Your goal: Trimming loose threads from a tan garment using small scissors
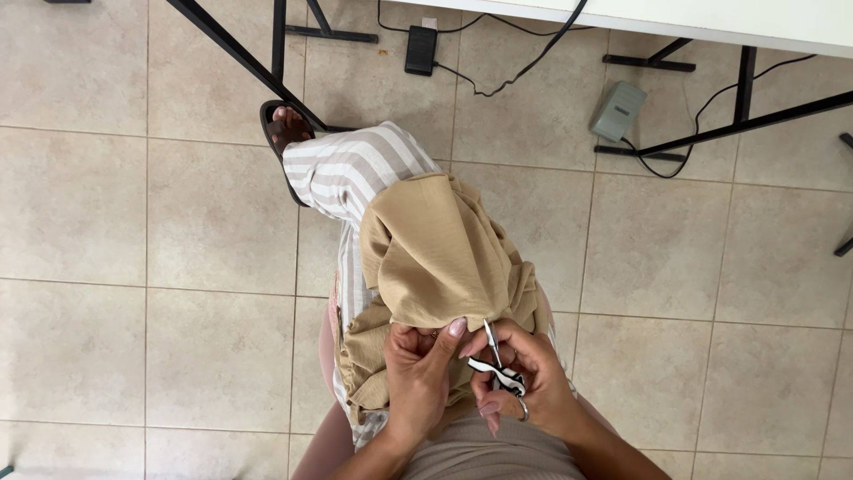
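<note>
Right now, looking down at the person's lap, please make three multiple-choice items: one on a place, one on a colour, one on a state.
1. Where does the tan cloth lie?
A. over the person's raised knee
B. flat on the floor tiles
C. on the white table

2. What colour are the handles of the small scissors?
A. plain red
B. black and white
C. green

3. What is the right hand doing?
A. resting open on the floor
B. holding the scissors at the cloth's edge
C. gripping a cable

Answers:
1. A, since the cloth drapes over the striped trouser leg, above the tiled floor.
2. B, as the handles show a black and white pattern between the fingers.
3. B, because the blades point up at the cloth's lower edge, which the left hand pinches beside them.
</note>
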